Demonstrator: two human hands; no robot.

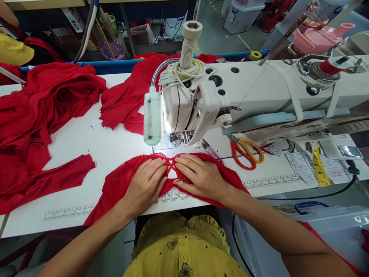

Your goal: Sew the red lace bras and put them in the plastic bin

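Note:
A red lace-edged garment [118,181] lies on the white table in front of the sewing machine's needle area. Its middle has small criss-cross straps [172,166] over an opening where the table shows through. My left hand [146,182] lies flat on the fabric just left of the straps, fingers stretched out together. On the right side, my right hand [201,177] presses the fabric down with its fingertips beside the straps. From between its lower fingers sticks a thin dark pointed tool [180,179], mostly hidden by the hand.
The sewing machine [253,86] stands just beyond, with a small lamp [152,117] on its left. Thread snips [210,149], orange-handled scissors [245,153] and a yellow tape measure [319,167] lie on the right. Red fabric pieces [54,104] are heaped on the left.

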